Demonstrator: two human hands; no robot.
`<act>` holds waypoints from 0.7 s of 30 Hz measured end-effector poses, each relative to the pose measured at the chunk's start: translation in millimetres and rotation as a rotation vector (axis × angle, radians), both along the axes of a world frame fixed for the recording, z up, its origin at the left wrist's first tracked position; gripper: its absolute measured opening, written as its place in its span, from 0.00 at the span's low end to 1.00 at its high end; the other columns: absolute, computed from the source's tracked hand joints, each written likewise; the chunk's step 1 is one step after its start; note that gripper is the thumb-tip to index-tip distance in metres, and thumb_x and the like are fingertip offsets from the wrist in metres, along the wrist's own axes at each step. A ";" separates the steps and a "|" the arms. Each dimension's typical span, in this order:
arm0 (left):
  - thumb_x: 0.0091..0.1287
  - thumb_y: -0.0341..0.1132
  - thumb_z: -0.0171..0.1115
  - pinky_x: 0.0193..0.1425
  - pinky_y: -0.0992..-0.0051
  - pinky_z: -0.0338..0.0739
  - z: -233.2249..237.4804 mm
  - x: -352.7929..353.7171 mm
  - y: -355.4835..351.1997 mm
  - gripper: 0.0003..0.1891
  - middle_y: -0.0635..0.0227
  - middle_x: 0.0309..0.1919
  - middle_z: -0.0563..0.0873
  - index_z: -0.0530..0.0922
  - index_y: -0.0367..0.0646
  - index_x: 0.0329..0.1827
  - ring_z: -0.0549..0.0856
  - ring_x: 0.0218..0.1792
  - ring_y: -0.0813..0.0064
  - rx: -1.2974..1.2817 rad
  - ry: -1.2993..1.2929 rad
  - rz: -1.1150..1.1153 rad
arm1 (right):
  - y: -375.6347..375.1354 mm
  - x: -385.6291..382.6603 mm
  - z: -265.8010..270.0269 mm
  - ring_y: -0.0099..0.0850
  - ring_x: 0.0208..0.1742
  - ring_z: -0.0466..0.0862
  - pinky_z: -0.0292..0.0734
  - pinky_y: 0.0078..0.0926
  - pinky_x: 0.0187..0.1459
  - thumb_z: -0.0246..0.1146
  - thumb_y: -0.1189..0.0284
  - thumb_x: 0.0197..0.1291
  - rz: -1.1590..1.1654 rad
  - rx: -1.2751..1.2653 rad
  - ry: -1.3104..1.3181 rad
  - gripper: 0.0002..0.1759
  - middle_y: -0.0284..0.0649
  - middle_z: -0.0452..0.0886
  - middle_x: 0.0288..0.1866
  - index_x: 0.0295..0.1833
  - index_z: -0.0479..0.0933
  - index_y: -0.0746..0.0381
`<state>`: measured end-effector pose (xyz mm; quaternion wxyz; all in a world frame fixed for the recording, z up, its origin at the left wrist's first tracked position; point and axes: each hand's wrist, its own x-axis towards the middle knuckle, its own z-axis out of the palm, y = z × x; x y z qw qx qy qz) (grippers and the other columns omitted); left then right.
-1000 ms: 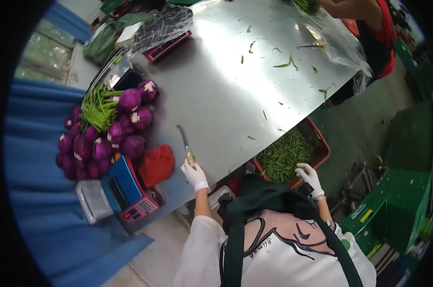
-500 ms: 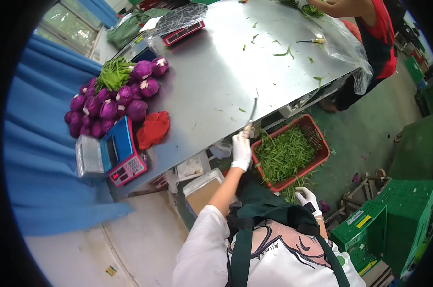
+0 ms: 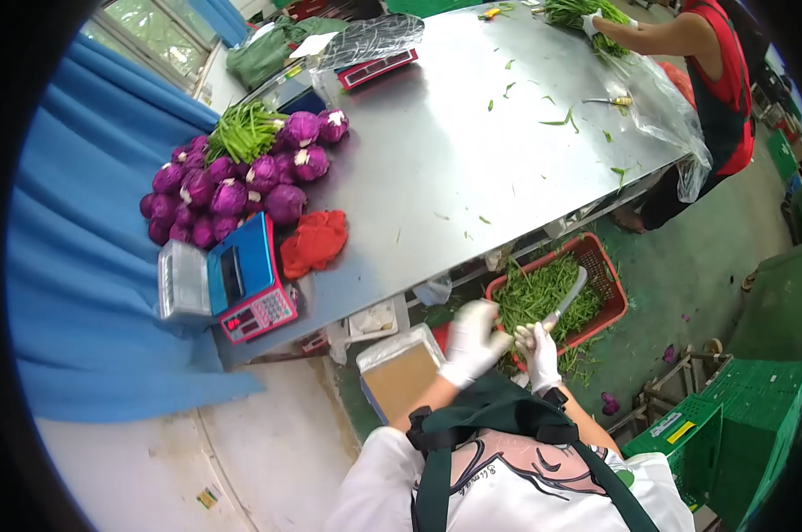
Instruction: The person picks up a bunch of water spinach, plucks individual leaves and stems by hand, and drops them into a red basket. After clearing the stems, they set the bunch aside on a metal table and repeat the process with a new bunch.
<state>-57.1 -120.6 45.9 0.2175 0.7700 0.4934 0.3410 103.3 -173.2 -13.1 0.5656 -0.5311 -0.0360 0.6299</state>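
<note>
Blurred by motion, my gloved left hand (image 3: 474, 344) is beside the left edge of the red basket (image 3: 611, 310), thumb and fingers apart with nothing visible between them. My gloved right hand (image 3: 541, 356) is closed around the handle of a curved knife (image 3: 574, 292). Its blade points up and away, over the cut green leaves (image 3: 538, 291) in the basket. Both hands are near each other in front of my dark green apron (image 3: 472, 410).
Purple cabbages (image 3: 228, 197), a green bunch (image 3: 244, 133), a red cloth (image 3: 314, 242) and a scale (image 3: 246, 270) occupy the metal table (image 3: 392, 186). A co-worker (image 3: 707, 66) handles greens at the far right. Green crates (image 3: 751, 417) stand at right.
The knife has passed from my left hand above the table edge to my right hand above the basket. My left hand has moved down and right; my right hand has risen left.
</note>
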 end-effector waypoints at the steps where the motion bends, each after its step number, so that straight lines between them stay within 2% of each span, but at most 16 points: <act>1: 0.51 0.37 0.65 0.49 0.61 0.71 -22.3 -48.7 32.9 0.22 0.56 0.39 0.79 0.73 0.37 0.48 0.77 0.43 0.58 0.005 0.105 0.192 | 11.0 -7.0 15.1 0.23 0.31 0.75 0.71 0.20 0.36 0.56 0.62 0.68 -0.071 -0.080 -0.039 0.14 0.31 0.74 0.28 0.44 0.71 0.63; 2: 0.54 0.41 0.65 0.55 0.57 0.67 -40.6 -104.8 60.0 0.24 0.51 0.44 0.77 0.72 0.36 0.50 0.74 0.47 0.53 0.129 0.005 0.458 | 7.6 10.6 -7.7 0.24 0.34 0.79 0.74 0.21 0.37 0.56 0.61 0.68 0.022 0.112 0.027 0.14 0.37 0.79 0.33 0.43 0.71 0.63; 3: 0.57 0.47 0.65 0.60 0.56 0.63 -26.9 -160.8 90.3 0.31 0.47 0.49 0.74 0.70 0.34 0.57 0.71 0.51 0.47 0.184 -0.070 0.630 | 7.0 22.2 -22.2 0.27 0.37 0.83 0.78 0.22 0.39 0.56 0.60 0.67 0.044 0.112 -0.048 0.15 0.42 0.82 0.38 0.44 0.72 0.63; 4: 0.59 0.54 0.63 0.57 0.56 0.68 -39.6 -224.5 112.7 0.38 0.44 0.49 0.73 0.66 0.31 0.62 0.73 0.51 0.47 0.301 0.466 0.814 | 5.6 33.1 -30.1 0.26 0.36 0.83 0.77 0.22 0.37 0.57 0.60 0.67 0.044 0.044 -0.133 0.15 0.40 0.82 0.37 0.43 0.72 0.62; 5: 0.59 0.56 0.63 0.61 0.53 0.66 -50.3 -264.9 134.3 0.41 0.42 0.55 0.72 0.63 0.36 0.67 0.70 0.58 0.44 0.217 0.367 0.965 | 6.2 40.7 -35.0 0.26 0.35 0.82 0.77 0.21 0.36 0.57 0.59 0.67 0.044 -0.022 -0.216 0.15 0.39 0.82 0.36 0.43 0.73 0.62; 7: 0.58 0.56 0.64 0.63 0.50 0.62 -45.5 -294.3 165.9 0.38 0.44 0.59 0.71 0.67 0.42 0.66 0.67 0.62 0.44 -0.215 0.178 1.126 | 6.4 51.8 -35.1 0.26 0.34 0.82 0.77 0.22 0.39 0.56 0.60 0.68 0.009 -0.159 -0.270 0.15 0.36 0.81 0.31 0.43 0.74 0.63; 10: 0.55 0.55 0.67 0.67 0.46 0.57 -110.1 -282.1 184.4 0.35 0.47 0.61 0.71 0.72 0.47 0.63 0.65 0.65 0.43 -0.060 0.425 1.082 | 7.6 60.7 -27.9 0.26 0.32 0.81 0.78 0.22 0.37 0.56 0.59 0.67 -0.092 -0.248 -0.218 0.16 0.37 0.81 0.31 0.43 0.74 0.62; 12: 0.50 0.48 0.71 0.71 0.44 0.48 -126.5 -224.8 184.1 0.30 0.51 0.64 0.70 0.77 0.48 0.57 0.61 0.68 0.44 0.169 0.131 0.591 | 10.5 58.9 -22.8 0.27 0.32 0.82 0.78 0.23 0.36 0.56 0.59 0.67 -0.169 -0.261 -0.202 0.16 0.36 0.81 0.29 0.42 0.75 0.62; 14: 0.44 0.45 0.72 0.71 0.43 0.48 -84.1 -113.0 185.6 0.31 0.53 0.63 0.70 0.78 0.55 0.55 0.61 0.68 0.47 0.061 0.155 0.239 | 9.7 54.0 -19.3 0.28 0.32 0.82 0.77 0.23 0.36 0.56 0.58 0.67 -0.241 -0.249 -0.229 0.16 0.35 0.80 0.28 0.41 0.75 0.62; 16: 0.41 0.44 0.73 0.70 0.44 0.50 -76.0 -10.7 199.6 0.31 0.56 0.63 0.70 0.78 0.57 0.55 0.62 0.67 0.47 0.043 0.049 -0.050 | 13.2 49.1 -9.9 0.28 0.32 0.82 0.77 0.25 0.37 0.56 0.58 0.67 -0.326 -0.231 -0.257 0.17 0.36 0.81 0.29 0.42 0.75 0.62; 17: 0.40 0.41 0.73 0.70 0.45 0.52 -80.9 34.8 209.0 0.30 0.56 0.62 0.70 0.79 0.56 0.52 0.63 0.65 0.46 0.033 -0.058 -0.183 | 11.9 50.0 -3.8 0.27 0.33 0.82 0.77 0.24 0.37 0.56 0.58 0.67 -0.351 -0.205 -0.279 0.17 0.37 0.81 0.30 0.43 0.75 0.62; 18: 0.41 0.36 0.72 0.67 0.53 0.61 -76.5 75.2 218.5 0.25 0.57 0.58 0.74 0.79 0.53 0.47 0.68 0.62 0.50 0.037 -0.140 -0.328 | 9.3 49.2 1.8 0.27 0.33 0.82 0.77 0.23 0.37 0.57 0.58 0.67 -0.380 -0.178 -0.298 0.17 0.38 0.82 0.32 0.43 0.75 0.63; 19: 0.44 0.32 0.69 0.60 0.62 0.71 -76.0 110.0 224.3 0.20 0.60 0.52 0.78 0.79 0.49 0.43 0.75 0.56 0.56 -0.076 -0.245 -0.501 | 6.9 47.9 8.0 0.26 0.34 0.82 0.77 0.22 0.37 0.57 0.58 0.66 -0.414 -0.150 -0.317 0.18 0.39 0.83 0.34 0.44 0.75 0.64; 20: 0.47 0.30 0.67 0.56 0.67 0.74 -74.1 137.3 218.5 0.17 0.61 0.46 0.81 0.79 0.44 0.42 0.79 0.50 0.59 -0.224 -0.298 -0.578 | 6.5 48.2 16.3 0.26 0.33 0.82 0.76 0.22 0.37 0.57 0.59 0.67 -0.476 -0.166 -0.412 0.17 0.39 0.82 0.33 0.45 0.75 0.65; 21: 0.48 0.28 0.65 0.55 0.68 0.75 -71.8 158.6 215.6 0.17 0.59 0.44 0.82 0.78 0.42 0.43 0.81 0.47 0.58 -0.338 -0.474 -0.632 | 4.8 50.4 21.1 0.25 0.32 0.81 0.76 0.21 0.37 0.56 0.61 0.67 -0.547 -0.144 -0.497 0.16 0.38 0.82 0.32 0.44 0.75 0.64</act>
